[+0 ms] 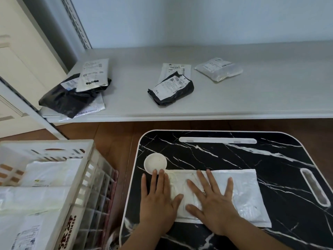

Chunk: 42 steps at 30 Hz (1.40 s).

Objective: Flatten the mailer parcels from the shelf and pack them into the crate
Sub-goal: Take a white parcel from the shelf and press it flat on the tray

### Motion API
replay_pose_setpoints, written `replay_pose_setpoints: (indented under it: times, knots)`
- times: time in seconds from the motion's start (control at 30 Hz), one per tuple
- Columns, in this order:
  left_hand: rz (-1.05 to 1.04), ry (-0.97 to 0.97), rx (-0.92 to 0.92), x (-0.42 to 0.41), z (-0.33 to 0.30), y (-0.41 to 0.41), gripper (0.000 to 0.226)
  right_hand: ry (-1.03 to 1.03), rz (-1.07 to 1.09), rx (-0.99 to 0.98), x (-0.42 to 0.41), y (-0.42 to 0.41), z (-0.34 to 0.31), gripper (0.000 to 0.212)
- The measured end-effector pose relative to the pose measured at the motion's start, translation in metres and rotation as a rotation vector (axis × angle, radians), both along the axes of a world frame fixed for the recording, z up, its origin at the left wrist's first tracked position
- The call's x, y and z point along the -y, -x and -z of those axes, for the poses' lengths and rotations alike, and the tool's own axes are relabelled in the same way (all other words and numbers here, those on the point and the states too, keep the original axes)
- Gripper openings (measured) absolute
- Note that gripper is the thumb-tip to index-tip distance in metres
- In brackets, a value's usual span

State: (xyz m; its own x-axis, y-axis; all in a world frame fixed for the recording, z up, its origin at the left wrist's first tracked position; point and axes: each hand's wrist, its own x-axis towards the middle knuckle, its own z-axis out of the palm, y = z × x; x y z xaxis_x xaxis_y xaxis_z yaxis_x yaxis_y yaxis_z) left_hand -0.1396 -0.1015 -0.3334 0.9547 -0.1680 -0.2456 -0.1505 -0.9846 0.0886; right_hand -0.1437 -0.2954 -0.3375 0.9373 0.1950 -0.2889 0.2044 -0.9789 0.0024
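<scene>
Soft, even indoor light under wide-angle distortion.
We see faint shadows beneath the parcels on the shelf [234, 98], a dull sheen on the black marbled table [270, 159], bowed edges, and slightly soft detail throughout.

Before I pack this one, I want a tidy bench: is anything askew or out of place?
Nothing is damaged or spilled. The pile of mailers at the shelf's left end overhangs its front edge slightly. Both hands, left and right, press the white mailer flat.
</scene>
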Motion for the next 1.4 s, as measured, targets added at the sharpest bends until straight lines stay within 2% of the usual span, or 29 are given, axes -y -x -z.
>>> replay_pose_setpoints:
  times: [0.2, 0.37, 0.43, 0.47, 0.57, 0.63, 0.7, 0.77, 0.83, 0.9, 0.93, 1.0, 1.1, 1.23, 1.4]
  knots:
    - [-0.057, -0.029, -0.129, 0.007, -0.014, -0.002, 0.096, 0.033, -0.047, -0.006, 0.027, 0.007, -0.005, 0.065]
    - [-0.077, -0.088, -0.197, 0.009, -0.020, -0.004, 0.104, -0.015, 0.217, 0.007, 0.082, 0.011, -0.022, 0.084]
    - [-0.097, -0.118, -0.211, 0.012, -0.024, -0.005, 0.094, -0.113, 0.428, -0.140, 0.093, 0.014, -0.038, 0.088]
    - [-0.130, -0.097, -0.218, 0.015, -0.030, -0.006, 0.088, -0.140, 0.489, -0.131, 0.095, 0.015, -0.045, 0.089]
    - [-0.331, 0.162, -0.165, 0.025, -0.050, -0.006, 0.089, -0.392, 0.678, 0.013, 0.093, 0.013, -0.064, 0.094]
    - [-0.546, 0.385, -0.128, 0.027, -0.060, -0.007, 0.089, -0.630, 0.864, -0.029, 0.095, 0.011, -0.068, 0.095]
    - [-0.710, 0.548, -0.145, 0.012, -0.076, -0.007, 0.069, -0.804, 0.943, -0.097, 0.087, 0.010, -0.078, 0.068]
    - [-0.724, 0.638, -0.250, -0.005, -0.091, -0.011, 0.035, -1.007, 1.008, -0.136, 0.091, 0.015, -0.085, 0.042]
    - [-0.760, 0.815, -0.333, -0.029, -0.109, -0.012, 0.024, -1.193, 1.008, -0.197, 0.089, 0.017, -0.102, 0.032]
    - [-0.772, 1.008, -0.374, -0.057, -0.132, -0.005, 0.018, -1.299, 0.963, -0.272, 0.071, 0.012, -0.121, 0.036]
    - [-0.744, 1.116, -0.412, -0.054, -0.138, -0.008, 0.015, -1.334, 0.974, -0.289, 0.072, 0.014, -0.129, 0.037]
    - [-0.731, 1.230, -0.343, -0.072, -0.159, -0.007, 0.014, -1.365, 0.920, -0.309, 0.048, 0.008, -0.146, 0.035]
    - [-0.735, 1.184, -0.157, -0.103, -0.192, -0.005, 0.012, -1.401, 0.825, -0.264, 0.007, -0.001, -0.173, 0.029]
    - [-0.783, 1.282, 0.016, -0.162, -0.219, 0.004, 0.023, -1.408, 0.704, -0.230, -0.055, -0.018, -0.203, 0.023]
    - [-1.024, 1.770, 0.081, -0.254, -0.226, 0.032, 0.026, -1.414, 0.655, -0.198, -0.141, -0.041, -0.210, 0.013]
